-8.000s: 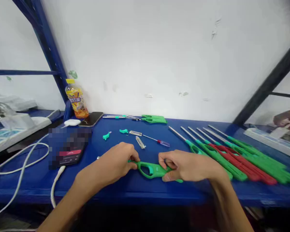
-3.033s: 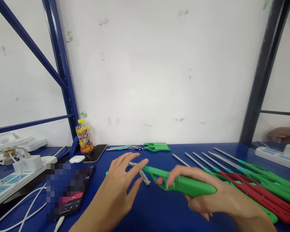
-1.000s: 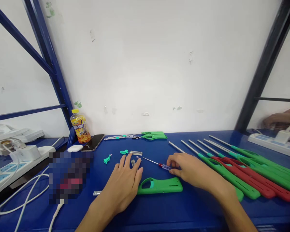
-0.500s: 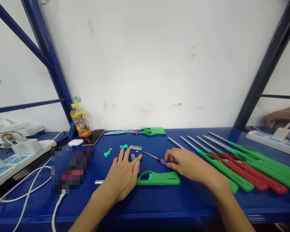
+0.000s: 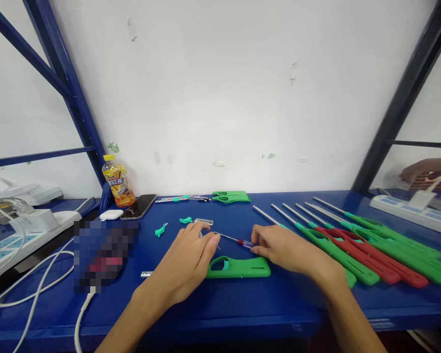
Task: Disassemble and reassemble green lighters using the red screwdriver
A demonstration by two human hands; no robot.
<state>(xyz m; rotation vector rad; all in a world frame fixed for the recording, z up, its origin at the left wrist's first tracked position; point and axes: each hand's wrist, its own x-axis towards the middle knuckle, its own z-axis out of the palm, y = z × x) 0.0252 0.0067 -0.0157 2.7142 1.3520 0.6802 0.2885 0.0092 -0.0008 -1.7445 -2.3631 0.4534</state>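
Observation:
My right hand (image 5: 279, 245) has its fingers closed round the clear purple handle of a screwdriver (image 5: 245, 242). The thin shaft points left toward my left hand (image 5: 189, 260). The left fingers are curled together near the screwdriver's tip, round a small part that they mostly hide. Under the left hand lies a long-nosed lighter with a green handle (image 5: 242, 268); the hand covers its middle, and the metal tube (image 5: 146, 274) shows at the left. Just beyond the fingers are a small clear part (image 5: 205, 222) and a teal trigger piece (image 5: 185, 220). Another teal piece (image 5: 160, 230) lies farther left.
Several green and red long-nosed lighters (image 5: 356, 250) lie in a row at the right. Metal tubes (image 5: 182, 199) and green handle shells (image 5: 232, 197) lie at the back. A bottle (image 5: 118, 181), phone (image 5: 139, 206), white cables (image 5: 40, 284) and power strips stand left and right; another person's hand (image 5: 426, 169) is far right.
My left fingers, spread on the table before, have curled in over the small clear part. The right hand keeps its hold on the screwdriver. The view has shifted slightly.

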